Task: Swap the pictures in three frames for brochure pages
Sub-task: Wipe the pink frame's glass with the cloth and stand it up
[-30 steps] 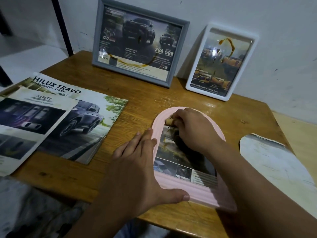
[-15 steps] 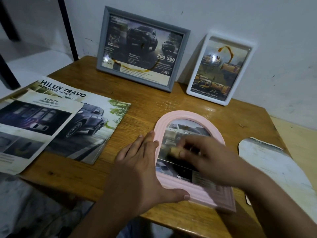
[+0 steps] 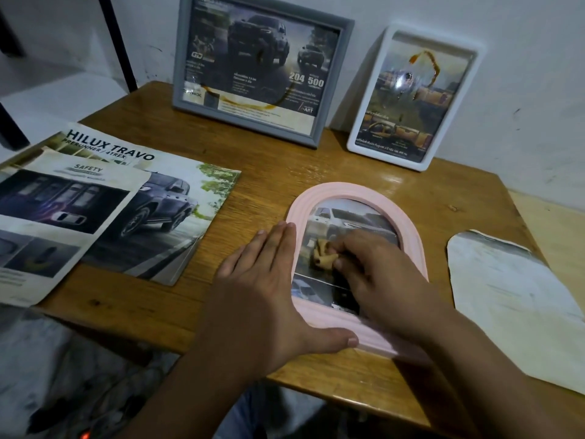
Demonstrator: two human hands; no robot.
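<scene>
A pink arched frame lies flat on the wooden table, with a car brochure page behind its glass. My left hand lies flat with straight fingers along the frame's left edge, thumb against its lower rim. My right hand pinches a small crumpled brownish wad against the glass. A grey frame and a white frame lean on the wall, both holding brochure pages with brown stains on the glass.
Car brochures lie spread at the table's left. A cut-out arched picture, pale side up, lies at the right edge. The wall stands close behind the table. A dark pole rises at the far left.
My right hand slid the wad from the top of the pink frame's glass down to its middle. The left hand stayed along the frame's edge. The camera moved closer.
</scene>
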